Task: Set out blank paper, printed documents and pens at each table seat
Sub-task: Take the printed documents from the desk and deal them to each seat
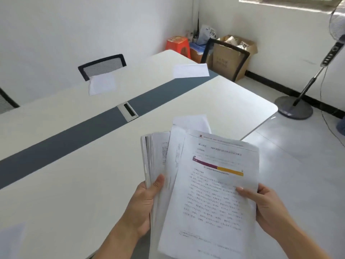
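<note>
One view only, head-worn, at the near edge of the table, tilting forward and down, tight over the left hand, right hand and papers, wide enough to reach the fan by the far wall.

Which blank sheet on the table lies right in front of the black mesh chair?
The blank sheet at the far left edge, just below the mesh chair; the other far sheet lies further right.
</note>
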